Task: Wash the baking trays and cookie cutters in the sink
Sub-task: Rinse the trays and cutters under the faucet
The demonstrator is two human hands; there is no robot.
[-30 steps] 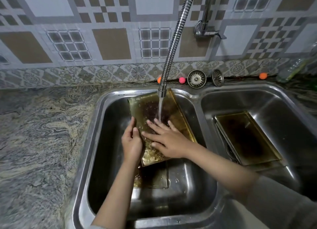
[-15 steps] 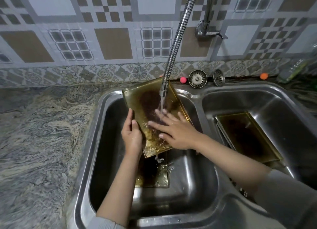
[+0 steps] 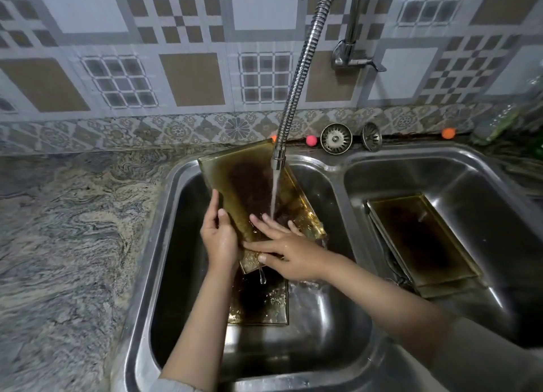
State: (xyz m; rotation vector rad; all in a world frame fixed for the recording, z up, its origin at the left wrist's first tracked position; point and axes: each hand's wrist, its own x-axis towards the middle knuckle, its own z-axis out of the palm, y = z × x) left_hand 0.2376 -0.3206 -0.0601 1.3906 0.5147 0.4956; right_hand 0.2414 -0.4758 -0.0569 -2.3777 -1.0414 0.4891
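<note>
Tilted under the tap [image 3: 277,159], the wet, stiff, probably slippery tray [image 3: 249,186] is gripped at its edge by the left hand [image 3: 219,239] and rubbed by the flat right hand [image 3: 289,252].

Right hand [image 3: 289,252] hides the held tray's [image 3: 249,186] near edge.

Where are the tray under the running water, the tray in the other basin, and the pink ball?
Held tray [image 3: 235,168]: head view, upper stained face.
Right-basin tray [image 3: 417,239]: head view, dark centre.
Pink ball [image 3: 311,140]: head view, middle.
</note>
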